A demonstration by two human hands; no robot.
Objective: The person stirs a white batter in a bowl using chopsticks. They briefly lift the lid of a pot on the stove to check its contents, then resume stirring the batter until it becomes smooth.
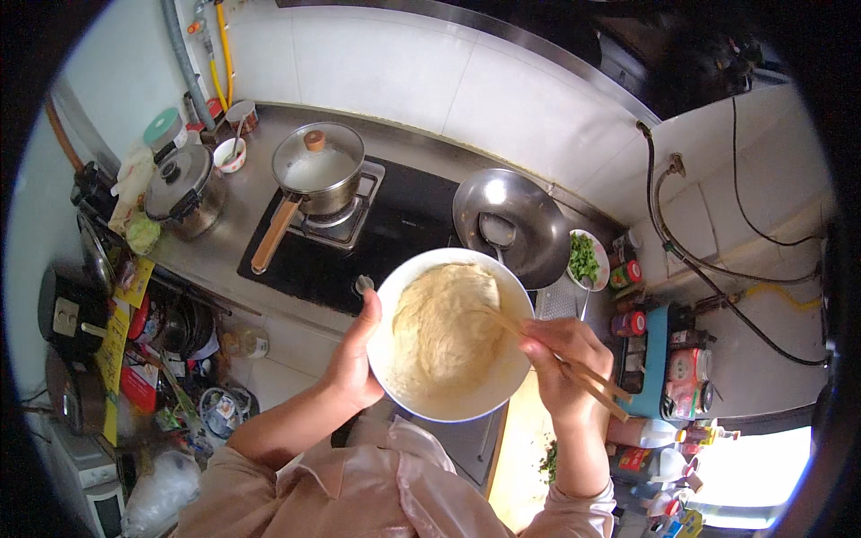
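Observation:
A white bowl [389, 358] is held up in front of me, tilted so that its inside faces me. Pale, sticky dough [441, 327] fills much of it. My left hand [356, 354] grips the bowl's left side, thumb near the rim and the other fingers hidden behind it. In my right hand [567, 363] is a pair of wooden chopsticks [592, 387], whose tips reach into the right part of the dough. My right fingers are closed around them beside the bowl's right rim.
Behind the bowl is a black gas stove [408, 211] with a lidded saucepan [318, 170] and a wok [511, 224] holding a ladle [496, 231]. A pressure cooker [186, 190] stands left. Chopped greens sit on a plate [601, 260] at right, near bottles and a wooden board [522, 448].

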